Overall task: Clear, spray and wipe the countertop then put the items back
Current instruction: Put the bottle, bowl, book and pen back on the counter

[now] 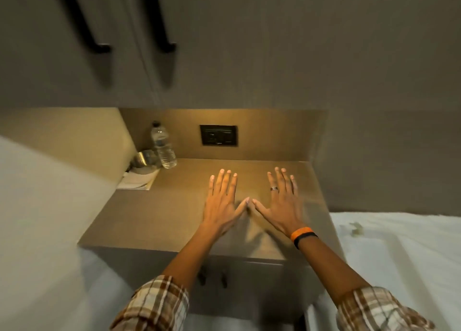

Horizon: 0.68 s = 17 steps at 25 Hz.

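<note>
1. over the middle of the countertop (154, 213) we see both hands stretched out flat, palms down, fingers straight and slightly spread.
2. we note that the left hand (222, 203) and the right hand (279, 203) lie side by side, thumbs angled inward so that the two thumb tips meet or nearly meet between them; neither hand holds anything.
3. we cannot tell whether the palms press on the surface or hover just above it.
4. on the right hand we see a ring (274, 188) on one finger, and at its wrist an orange band (301, 232) next to a black band (305, 239).
5. both forearms are bare up to rolled plaid sleeves (159, 305).
6. beyond the left hand and further to its left, in the back corner, stands a clear water bottle (163, 146) with a dark cap, upright.
7. just left of the bottle we see an upturned glass (144, 160) resting on a white napkin (138, 180).
8. straight ahead of the hands, between them and slightly above, a dark socket plate (219, 135) sits in the back wall.
9. above the left hand hang two cabinet doors with long black handles (99, 47).
10. to the right of the right hand, past the counter edge, lies a white cloth surface (399, 243).
</note>
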Each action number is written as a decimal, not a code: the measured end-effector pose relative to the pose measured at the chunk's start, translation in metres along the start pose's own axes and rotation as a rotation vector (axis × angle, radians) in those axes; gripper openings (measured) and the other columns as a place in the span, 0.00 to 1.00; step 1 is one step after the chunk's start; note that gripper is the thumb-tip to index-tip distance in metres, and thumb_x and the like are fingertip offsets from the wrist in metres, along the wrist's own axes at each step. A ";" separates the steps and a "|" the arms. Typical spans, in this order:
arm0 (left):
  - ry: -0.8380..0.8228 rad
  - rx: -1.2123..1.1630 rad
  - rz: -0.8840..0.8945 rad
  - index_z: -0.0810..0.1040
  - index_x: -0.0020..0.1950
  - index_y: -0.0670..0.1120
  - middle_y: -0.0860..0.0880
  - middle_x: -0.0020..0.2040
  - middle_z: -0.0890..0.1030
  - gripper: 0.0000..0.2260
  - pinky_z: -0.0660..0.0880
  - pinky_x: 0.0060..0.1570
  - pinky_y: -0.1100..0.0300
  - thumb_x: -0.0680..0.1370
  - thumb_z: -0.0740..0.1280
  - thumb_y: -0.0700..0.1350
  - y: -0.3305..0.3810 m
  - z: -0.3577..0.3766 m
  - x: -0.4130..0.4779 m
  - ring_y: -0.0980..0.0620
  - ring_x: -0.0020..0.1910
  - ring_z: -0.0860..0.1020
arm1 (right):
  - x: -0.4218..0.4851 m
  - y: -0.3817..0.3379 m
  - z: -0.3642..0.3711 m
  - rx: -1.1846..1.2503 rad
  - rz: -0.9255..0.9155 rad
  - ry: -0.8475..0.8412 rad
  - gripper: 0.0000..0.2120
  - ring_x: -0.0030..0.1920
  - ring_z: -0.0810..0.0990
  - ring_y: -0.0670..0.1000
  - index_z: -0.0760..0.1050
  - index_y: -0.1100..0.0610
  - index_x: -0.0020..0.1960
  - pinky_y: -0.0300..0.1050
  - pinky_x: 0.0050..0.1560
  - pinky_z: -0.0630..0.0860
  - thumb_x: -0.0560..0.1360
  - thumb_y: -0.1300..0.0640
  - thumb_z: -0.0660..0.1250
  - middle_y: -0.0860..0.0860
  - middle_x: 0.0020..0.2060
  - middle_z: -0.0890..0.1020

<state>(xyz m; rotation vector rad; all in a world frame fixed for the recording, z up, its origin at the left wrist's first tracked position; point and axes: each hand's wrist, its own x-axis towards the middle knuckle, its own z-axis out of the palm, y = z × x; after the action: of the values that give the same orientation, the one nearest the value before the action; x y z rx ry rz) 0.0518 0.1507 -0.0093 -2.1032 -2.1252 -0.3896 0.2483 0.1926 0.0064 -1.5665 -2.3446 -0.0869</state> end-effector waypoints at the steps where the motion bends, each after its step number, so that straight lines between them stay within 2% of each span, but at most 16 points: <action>1: -0.005 -0.001 -0.028 0.48 0.82 0.47 0.45 0.83 0.51 0.37 0.43 0.80 0.43 0.80 0.43 0.70 -0.033 -0.002 -0.003 0.48 0.82 0.42 | 0.015 -0.026 0.008 0.007 -0.012 -0.011 0.47 0.82 0.51 0.58 0.56 0.57 0.81 0.59 0.82 0.48 0.74 0.25 0.48 0.59 0.81 0.56; 5: -0.044 -0.096 -0.185 0.43 0.82 0.48 0.44 0.83 0.47 0.37 0.41 0.80 0.46 0.80 0.49 0.67 -0.160 -0.012 0.003 0.46 0.82 0.42 | 0.083 -0.132 0.038 0.116 -0.071 -0.092 0.43 0.82 0.49 0.57 0.53 0.57 0.81 0.57 0.82 0.48 0.77 0.29 0.54 0.58 0.81 0.54; 7: -0.065 -0.176 -0.245 0.42 0.82 0.48 0.45 0.83 0.46 0.38 0.49 0.80 0.46 0.81 0.57 0.62 -0.212 -0.018 0.015 0.44 0.82 0.47 | 0.118 -0.181 0.050 0.240 -0.082 -0.134 0.40 0.82 0.51 0.57 0.53 0.57 0.81 0.55 0.82 0.51 0.79 0.34 0.58 0.57 0.81 0.54; 10: -0.077 -0.393 -0.336 0.44 0.82 0.49 0.43 0.82 0.51 0.38 0.63 0.75 0.47 0.81 0.65 0.51 -0.268 -0.028 0.045 0.41 0.79 0.58 | 0.165 -0.241 0.061 0.472 -0.061 -0.213 0.35 0.80 0.57 0.57 0.54 0.58 0.81 0.53 0.80 0.57 0.81 0.43 0.63 0.58 0.80 0.59; 12: -0.045 -0.535 -0.400 0.46 0.82 0.49 0.42 0.81 0.56 0.38 0.66 0.72 0.46 0.80 0.67 0.47 -0.296 -0.034 0.069 0.39 0.78 0.61 | 0.193 -0.271 0.066 0.569 -0.027 -0.270 0.32 0.78 0.62 0.59 0.57 0.60 0.80 0.53 0.78 0.60 0.82 0.49 0.64 0.60 0.78 0.62; 14: -0.021 -0.605 -0.429 0.49 0.82 0.45 0.39 0.78 0.63 0.37 0.68 0.70 0.45 0.80 0.68 0.45 -0.316 -0.035 0.093 0.38 0.75 0.65 | 0.223 -0.290 0.074 0.569 0.034 -0.296 0.26 0.74 0.68 0.63 0.64 0.66 0.75 0.55 0.75 0.65 0.82 0.55 0.64 0.64 0.74 0.69; 17: -0.028 -0.697 -0.475 0.61 0.78 0.40 0.37 0.74 0.70 0.27 0.66 0.71 0.48 0.81 0.66 0.41 -0.329 -0.032 0.124 0.38 0.74 0.67 | 0.258 -0.310 0.093 0.643 0.153 -0.365 0.18 0.69 0.73 0.65 0.71 0.68 0.69 0.56 0.69 0.69 0.83 0.61 0.61 0.65 0.69 0.75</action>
<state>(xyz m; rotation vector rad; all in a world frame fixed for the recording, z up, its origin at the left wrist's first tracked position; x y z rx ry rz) -0.2815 0.2619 0.0235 -1.8184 -2.7853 -1.3217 -0.1439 0.3197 0.0334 -1.4898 -2.1515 0.9590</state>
